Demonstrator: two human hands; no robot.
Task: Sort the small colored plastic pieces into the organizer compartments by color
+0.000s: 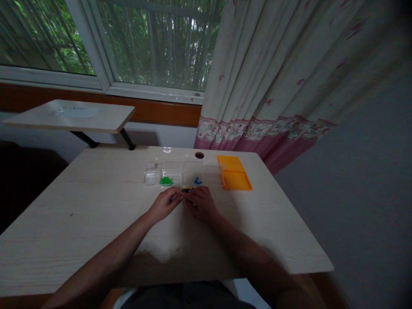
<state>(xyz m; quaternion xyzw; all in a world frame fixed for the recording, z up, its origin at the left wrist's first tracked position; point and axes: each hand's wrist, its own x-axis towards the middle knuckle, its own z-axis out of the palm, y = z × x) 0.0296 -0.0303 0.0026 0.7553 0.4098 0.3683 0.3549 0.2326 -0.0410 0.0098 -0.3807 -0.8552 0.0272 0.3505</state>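
My left hand (165,203) is closed over the table, its curled fingers around small dark-blue pieces that barely show. My right hand (203,203) meets it from the right, fingers bent and pinched together; what they grip is hidden. Between and just beyond the fingertips is a cluster of small yellow, blue and dark pieces (187,190), too small to name. Right behind the hands stand clear plastic boxes. One clear box (172,165) has small green pieces (166,180) in its front part, and another has a few small blue pieces (198,181).
An orange case (236,178) lies open to the right of the clear boxes. Behind them the wooden table (106,193) has a round cable hole (199,155). A raised shelf (74,116) stands on black legs at the back left. A curtain (257,86) hangs behind the right corner.
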